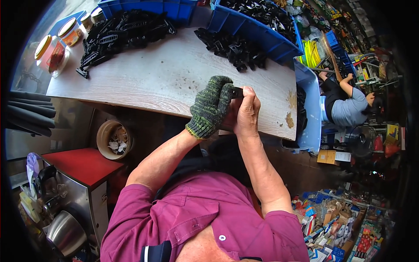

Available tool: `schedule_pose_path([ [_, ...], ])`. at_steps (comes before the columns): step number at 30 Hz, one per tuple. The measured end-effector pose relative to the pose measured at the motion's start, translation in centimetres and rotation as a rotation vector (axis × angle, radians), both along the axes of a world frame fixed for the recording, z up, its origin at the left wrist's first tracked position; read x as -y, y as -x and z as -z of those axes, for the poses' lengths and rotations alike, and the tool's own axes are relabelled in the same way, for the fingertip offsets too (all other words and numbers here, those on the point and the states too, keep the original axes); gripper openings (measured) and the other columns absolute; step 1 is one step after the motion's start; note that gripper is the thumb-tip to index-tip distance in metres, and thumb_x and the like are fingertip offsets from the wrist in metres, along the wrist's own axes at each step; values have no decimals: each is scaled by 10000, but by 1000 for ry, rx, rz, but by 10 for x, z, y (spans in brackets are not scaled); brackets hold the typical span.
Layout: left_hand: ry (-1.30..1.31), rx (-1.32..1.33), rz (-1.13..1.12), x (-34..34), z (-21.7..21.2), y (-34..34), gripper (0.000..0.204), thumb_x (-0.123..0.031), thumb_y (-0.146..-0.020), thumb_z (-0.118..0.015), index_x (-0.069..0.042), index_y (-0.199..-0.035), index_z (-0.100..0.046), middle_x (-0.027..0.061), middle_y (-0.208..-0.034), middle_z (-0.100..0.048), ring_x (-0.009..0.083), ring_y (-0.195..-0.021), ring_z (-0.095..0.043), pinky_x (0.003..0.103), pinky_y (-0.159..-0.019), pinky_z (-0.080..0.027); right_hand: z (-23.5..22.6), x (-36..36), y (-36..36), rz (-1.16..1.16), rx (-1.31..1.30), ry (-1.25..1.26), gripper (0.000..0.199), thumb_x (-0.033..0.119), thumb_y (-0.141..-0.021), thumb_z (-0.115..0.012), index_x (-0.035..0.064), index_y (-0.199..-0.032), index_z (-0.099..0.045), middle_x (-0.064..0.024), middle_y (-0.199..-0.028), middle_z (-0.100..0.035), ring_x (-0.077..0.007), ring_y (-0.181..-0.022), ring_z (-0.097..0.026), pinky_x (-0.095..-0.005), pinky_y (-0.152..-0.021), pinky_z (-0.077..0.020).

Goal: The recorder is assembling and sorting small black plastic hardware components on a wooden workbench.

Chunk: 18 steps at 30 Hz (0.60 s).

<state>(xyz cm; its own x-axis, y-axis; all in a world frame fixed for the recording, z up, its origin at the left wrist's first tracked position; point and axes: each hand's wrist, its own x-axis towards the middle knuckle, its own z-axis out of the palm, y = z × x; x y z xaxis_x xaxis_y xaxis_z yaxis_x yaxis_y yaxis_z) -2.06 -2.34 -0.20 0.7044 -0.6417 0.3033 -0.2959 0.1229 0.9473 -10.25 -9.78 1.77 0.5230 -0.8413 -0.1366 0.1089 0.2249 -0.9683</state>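
in the head view, the gloved left hand (211,104) is curled around a small black part (237,92), and the bare right hand (247,114) grips its other side. the part is held at the near edge of the worktop (148,81). farther back, long black pieces (126,32) lie heaped at left, shorter black pieces (233,47) at right, beside a blue bin (262,41).

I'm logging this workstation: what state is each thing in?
Left hand: gloved, closed on black plastic part
Right hand: bare, closed on it
Front jar: lidded
Round bucket: open, scraps inside
Right blue crate: open, heaped
Left blue crate: contents unclear
Light-blue tub: open
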Motion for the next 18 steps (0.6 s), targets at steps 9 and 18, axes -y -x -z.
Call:
schedule_pose_path([
  [9, 82, 61, 117, 1, 4, -1, 235, -177, -1020, -525, -24, -1189, -582, 147, -991, -664, 244, -863, -681, 372, -731, -528, 16, 8, 7, -7, 11, 372, 342, 328, -1006, -486, 138, -728, -429, 74, -688, -372, -40, -641, -343, -233, -558, -376],
  [18, 13, -307, 187, -4, -4, -5, 243, -204, -993, -576, -37, -1168, -603, 160, -962, -686, 348, -837, -680, 416, -736, -526, -8, 39, 21, -69, -25, 57, 273, 268, -988, -458, 102, -778, -511, -16, -545, -433, -122, -401, -420, -338, -436, -509],
])
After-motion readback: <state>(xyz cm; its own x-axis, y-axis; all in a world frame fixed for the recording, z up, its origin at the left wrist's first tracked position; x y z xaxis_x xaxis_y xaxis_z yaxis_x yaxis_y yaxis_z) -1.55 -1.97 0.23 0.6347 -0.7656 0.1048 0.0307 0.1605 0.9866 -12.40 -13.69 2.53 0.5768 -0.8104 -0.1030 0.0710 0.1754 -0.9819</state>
